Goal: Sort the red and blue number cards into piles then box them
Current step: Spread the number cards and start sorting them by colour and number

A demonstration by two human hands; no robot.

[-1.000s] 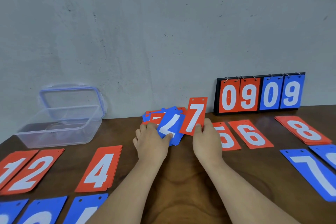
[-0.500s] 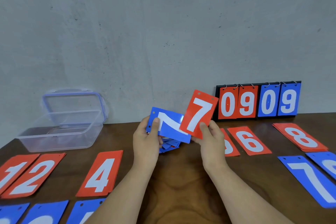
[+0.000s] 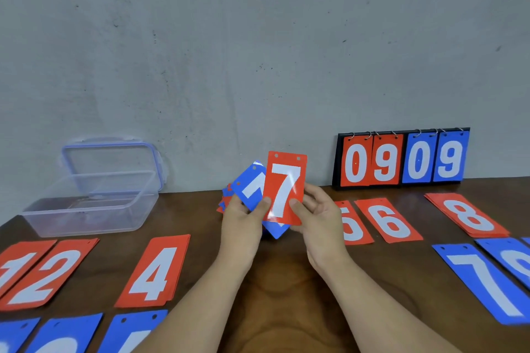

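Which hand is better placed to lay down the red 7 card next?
Right, probably. The right hand pinches the red 7 card, and the gap between the red 6 and red 8 lies on its side. The left hand holds the blue 7.

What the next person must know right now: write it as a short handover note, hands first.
Left hand: grips the blue 7 card.
Right hand: pinches the red 7 card, upright, overlapping the blue one.
Done: on the table lie red 1, red 2, red 4, red 5, red 6, red 8; a blue 7 pile at right; blue cards along the near left edge.
To do: the mixed heap behind the left hand; no red 7 pile shows yet. The clear box is open, no cards inside.
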